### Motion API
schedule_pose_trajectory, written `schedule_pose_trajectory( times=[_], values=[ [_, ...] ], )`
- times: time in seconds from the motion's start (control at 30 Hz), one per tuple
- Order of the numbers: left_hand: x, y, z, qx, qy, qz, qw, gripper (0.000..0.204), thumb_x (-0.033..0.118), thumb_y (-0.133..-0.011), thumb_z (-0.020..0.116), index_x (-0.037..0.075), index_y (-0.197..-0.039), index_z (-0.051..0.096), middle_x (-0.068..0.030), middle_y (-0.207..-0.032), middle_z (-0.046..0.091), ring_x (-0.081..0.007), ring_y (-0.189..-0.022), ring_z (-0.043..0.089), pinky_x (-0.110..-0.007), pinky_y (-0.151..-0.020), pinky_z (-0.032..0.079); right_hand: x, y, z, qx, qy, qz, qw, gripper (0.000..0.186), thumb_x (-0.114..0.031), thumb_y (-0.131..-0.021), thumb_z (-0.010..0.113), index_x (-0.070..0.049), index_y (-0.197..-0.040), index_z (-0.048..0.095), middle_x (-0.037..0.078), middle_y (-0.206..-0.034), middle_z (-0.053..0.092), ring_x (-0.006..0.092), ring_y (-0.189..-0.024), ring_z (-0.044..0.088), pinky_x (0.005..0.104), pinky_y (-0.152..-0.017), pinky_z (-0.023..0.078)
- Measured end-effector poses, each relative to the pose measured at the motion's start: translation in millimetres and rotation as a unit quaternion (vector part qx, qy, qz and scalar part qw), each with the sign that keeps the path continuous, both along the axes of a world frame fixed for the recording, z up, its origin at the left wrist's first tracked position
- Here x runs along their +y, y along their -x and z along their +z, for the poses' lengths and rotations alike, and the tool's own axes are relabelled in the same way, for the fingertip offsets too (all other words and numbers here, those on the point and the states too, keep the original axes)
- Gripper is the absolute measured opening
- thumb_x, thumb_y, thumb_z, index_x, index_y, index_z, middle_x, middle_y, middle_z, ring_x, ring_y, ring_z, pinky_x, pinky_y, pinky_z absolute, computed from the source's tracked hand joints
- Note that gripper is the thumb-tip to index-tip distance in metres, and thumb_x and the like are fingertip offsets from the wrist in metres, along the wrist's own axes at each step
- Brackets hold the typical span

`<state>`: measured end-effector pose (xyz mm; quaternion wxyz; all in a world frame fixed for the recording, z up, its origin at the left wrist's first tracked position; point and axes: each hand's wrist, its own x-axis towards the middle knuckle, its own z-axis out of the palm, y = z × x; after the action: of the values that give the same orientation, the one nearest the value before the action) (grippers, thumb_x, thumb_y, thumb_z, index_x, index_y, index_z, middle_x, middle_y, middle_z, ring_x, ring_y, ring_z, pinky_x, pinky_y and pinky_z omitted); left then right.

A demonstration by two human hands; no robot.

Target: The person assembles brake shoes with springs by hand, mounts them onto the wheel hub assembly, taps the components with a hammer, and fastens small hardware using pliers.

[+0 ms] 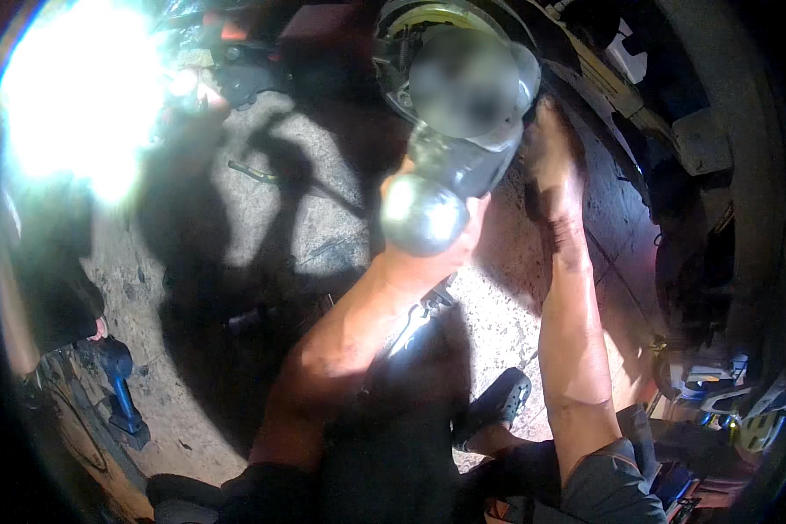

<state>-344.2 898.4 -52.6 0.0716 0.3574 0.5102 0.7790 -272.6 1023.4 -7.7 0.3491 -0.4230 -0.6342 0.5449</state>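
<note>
In the upper middle I have a grey metal part with a broad, blurred far end and a shiny, ball-shaped near end; its exact kind is unclear. My left hand is wrapped around its narrower near section, fingers showing on both sides of the shiny ball. Just beyond lies a round, hollow housing with a yellowish inner rim, partly covered by the part. My right hand reaches up along the right side of the part, close to its edge. Shadow and blur hide its fingertips.
A glaring lamp fills the upper left. A wrench-like tool lies on the stained floor; shiny tools lie beneath my left forearm. Another person's hand is near a blue-and-black cordless tool. Cluttered items stand at lower right.
</note>
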Motion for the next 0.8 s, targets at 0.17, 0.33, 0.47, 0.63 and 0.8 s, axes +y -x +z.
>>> schedule_pose_trajectory(
  times=[0.17,0.33,0.47,0.63,0.8],
  values=[
    [22,-3,9,-0.188,-0.045,0.0,0.981,0.018,-0.001,-0.081,0.064,-0.003,-0.098,0.059,-0.0018,-0.087,0.06,-0.0113,-0.077,0.055,-0.024,-0.069,0.045,13,-4,-8,-0.016,-0.16,0.029,0.987,0.048,-0.032,-0.093,0.052,0.0,-0.129,0.048,0.01,-0.124,0.053,0.0179,-0.103,0.05,0.0306,-0.09,0.039],
    [32,12,3,-0.07,0.039,-0.006,0.997,0.019,-0.003,-0.08,0.06,-0.006,-0.097,0.055,-0.0132,-0.085,0.066,-0.0147,-0.072,0.061,-0.027,-0.065,0.049,4,0,-3,-0.083,-0.244,0.001,0.966,0.044,-0.031,-0.093,0.052,0.002,-0.122,0.055,0.01,-0.114,0.059,0.017,-0.099,0.052,0.0303,-0.089,0.04],
    [34,21,4,-0.065,0.145,-0.058,0.986,0.024,-0.004,-0.079,0.06,-0.005,-0.103,0.056,-0.0162,-0.088,0.066,-0.02,-0.077,0.062,-0.031,-0.073,0.049,-5,8,5,-0.08,-0.195,-0.02,0.977,0.046,-0.033,-0.091,0.054,0.002,-0.122,0.055,0.011,-0.114,0.06,0.0173,-0.097,0.052,0.0295,-0.088,0.039],
    [17,6,1,0.024,0.005,0.035,0.999,0.026,-0.001,-0.08,0.062,-0.006,-0.105,0.056,-0.0156,-0.091,0.065,-0.0223,-0.081,0.063,-0.031,-0.074,0.048,9,-2,0,-0.046,-0.163,0.005,0.986,0.046,-0.032,-0.09,0.056,-0.001,-0.124,0.055,0.01,-0.116,0.059,0.0183,-0.098,0.052,0.0303,-0.089,0.04],
    [17,-13,-6,-0.109,0.02,0.035,0.993,0.021,-0.001,-0.082,0.06,-0.007,-0.102,0.058,-0.0136,-0.088,0.065,-0.0196,-0.079,0.061,-0.033,-0.073,0.049,3,2,3,0.009,-0.071,0.003,0.997,0.043,-0.029,-0.091,0.056,-0.001,-0.123,0.055,0.01,-0.117,0.059,0.0191,-0.101,0.053,0.0316,-0.092,0.04]
  ],
)
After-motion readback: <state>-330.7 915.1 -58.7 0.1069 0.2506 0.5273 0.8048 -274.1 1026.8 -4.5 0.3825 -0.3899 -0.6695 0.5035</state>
